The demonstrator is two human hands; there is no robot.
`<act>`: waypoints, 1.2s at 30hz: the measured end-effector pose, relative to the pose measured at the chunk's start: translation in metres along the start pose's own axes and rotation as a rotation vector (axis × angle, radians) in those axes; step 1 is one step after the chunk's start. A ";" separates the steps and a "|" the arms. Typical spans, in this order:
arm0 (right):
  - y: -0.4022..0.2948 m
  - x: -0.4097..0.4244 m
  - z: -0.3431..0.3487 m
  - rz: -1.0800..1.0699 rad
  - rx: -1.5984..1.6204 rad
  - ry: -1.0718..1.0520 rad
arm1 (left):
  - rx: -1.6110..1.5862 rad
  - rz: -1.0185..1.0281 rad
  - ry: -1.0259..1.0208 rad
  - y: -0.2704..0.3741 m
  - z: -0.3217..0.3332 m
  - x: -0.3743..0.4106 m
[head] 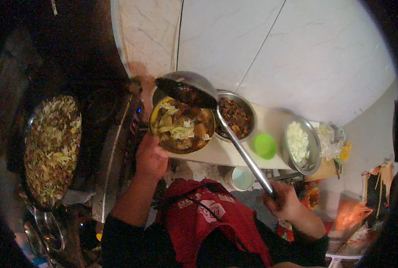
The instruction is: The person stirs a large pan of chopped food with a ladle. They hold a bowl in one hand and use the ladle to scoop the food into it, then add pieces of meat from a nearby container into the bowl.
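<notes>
My left hand (152, 155) grips the near left rim of a yellow-edged bowl (183, 125) filled with chunky stewed food and cabbage-like leaves. In my right hand (281, 201) is the end of a long metal handle; the large ladle (189, 88) at its other end is tilted over the bowl's far edge, with dark food visible inside. Beneath the handle stands a steel bowl of dark brown food (237, 117). A bright green cup or small bowl (265, 146) is right of it, followed by a metal bowl of chopped pale vegetable (299, 144).
A large wok of chopped, cooked food (53, 150) lies on the dark stove at left. A pale bucket (242, 178) stands below the counter's near edge (215, 160). Clear plastic bags (331, 140) lie at right, with an orange bag (351, 214) lower down. Metal utensils (48, 227) are at lower left.
</notes>
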State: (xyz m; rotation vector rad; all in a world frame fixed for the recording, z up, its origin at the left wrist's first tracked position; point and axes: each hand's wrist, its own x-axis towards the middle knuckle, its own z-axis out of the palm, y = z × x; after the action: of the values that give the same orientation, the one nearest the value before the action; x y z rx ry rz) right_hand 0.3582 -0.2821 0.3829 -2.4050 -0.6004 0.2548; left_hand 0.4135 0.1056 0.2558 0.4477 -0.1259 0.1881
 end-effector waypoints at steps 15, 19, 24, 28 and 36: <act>0.015 0.004 0.010 -0.101 -0.216 -0.049 | 0.014 -0.029 0.071 0.000 -0.031 0.001; 0.006 0.009 0.008 -0.031 -0.299 -0.023 | 0.062 -0.008 0.158 -0.001 -0.019 0.002; 0.014 0.012 0.008 -0.027 -0.245 -0.047 | 0.061 0.014 0.144 -0.001 -0.007 -0.003; 0.023 0.008 0.013 -0.003 -0.296 0.000 | -0.003 -0.009 0.134 0.000 -0.020 0.000; 0.020 0.012 0.010 0.013 -0.277 -0.037 | 0.044 0.018 0.047 -0.002 0.000 0.004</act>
State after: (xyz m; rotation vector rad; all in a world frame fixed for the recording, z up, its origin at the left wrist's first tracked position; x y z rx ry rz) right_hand 0.3725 -0.2851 0.3617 -2.6757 -0.6752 0.2346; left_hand 0.4176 0.1042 0.2559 0.4856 -0.0794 0.2192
